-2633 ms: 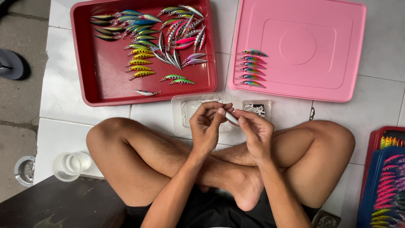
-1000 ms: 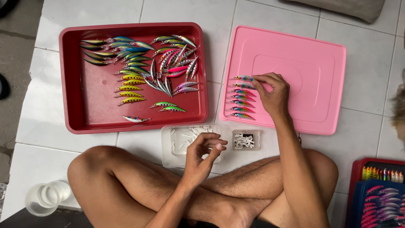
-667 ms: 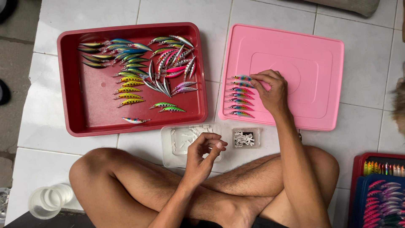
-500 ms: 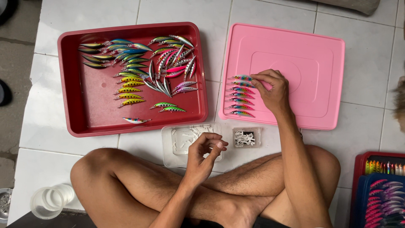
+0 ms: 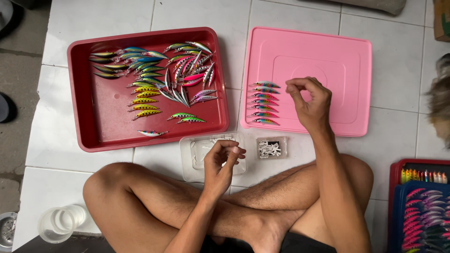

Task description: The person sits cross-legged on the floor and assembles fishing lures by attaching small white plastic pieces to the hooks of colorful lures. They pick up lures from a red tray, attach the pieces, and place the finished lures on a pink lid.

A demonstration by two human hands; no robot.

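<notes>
Head view, right hand (image 5: 309,103): fingers pinched, apparently empty, over the pink lid (image 5: 328,51).
Left hand (image 5: 224,161): curled, contents unclear.
Lure row (image 5: 263,103): lid's left edge.
Risk: sleeveless wrist could scatter it; hooks may snag.

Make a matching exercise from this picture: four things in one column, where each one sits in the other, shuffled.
Things
1. row of small multicoloured fishing lures
2. heap of mixed-colour fishing lures
3. small clear box of white hooks
4. round clear plastic tub

Places
A. in the dark red rectangular plastic tray
B. on the white floor tile by the person's left knee
C. on the flat pink plastic lid
D. on the floor tile just below the pink lid

Pairs: 1-C, 2-A, 3-D, 4-B
</notes>
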